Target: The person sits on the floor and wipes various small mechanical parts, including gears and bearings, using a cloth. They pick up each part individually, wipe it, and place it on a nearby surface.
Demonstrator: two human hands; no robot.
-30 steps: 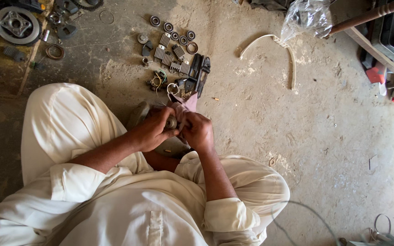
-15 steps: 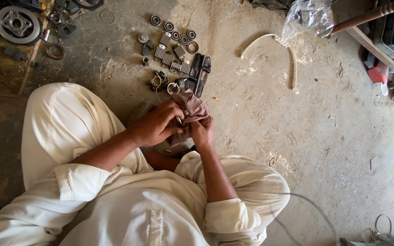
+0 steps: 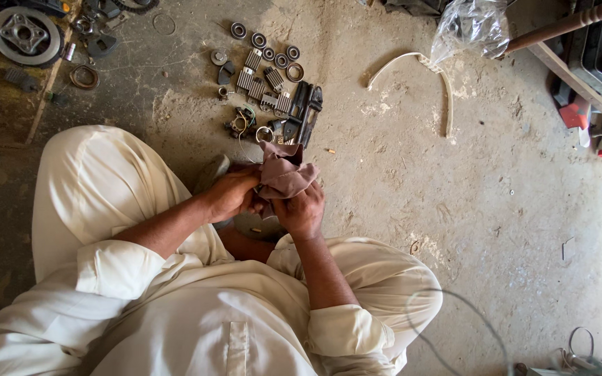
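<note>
Dusty concrete floor (image 3: 496, 209) spreads out under the person, who squats on it in loose cream clothes. Both hands meet just in front of the knees. The left hand (image 3: 230, 196) is curled shut around something small that the fingers hide, so I cannot tell what it is. The right hand (image 3: 302, 209) is closed on a brownish-pink rag (image 3: 283, 173), which is bunched up over its fingers and pressed against the left hand.

Just beyond the rag, on the floor, lies a cluster of small metal parts: a row of ring-shaped bearings (image 3: 266, 47), several ribbed gears (image 3: 263, 82) and a dark pair of pliers (image 3: 303, 115), all close together. Well off to the upper left sits a round pulley wheel (image 3: 24, 35). To the right of the parts, a curved white strip (image 3: 419, 69) lies on the concrete, with a crumpled clear plastic bag (image 3: 472, 26) near its far end.
</note>
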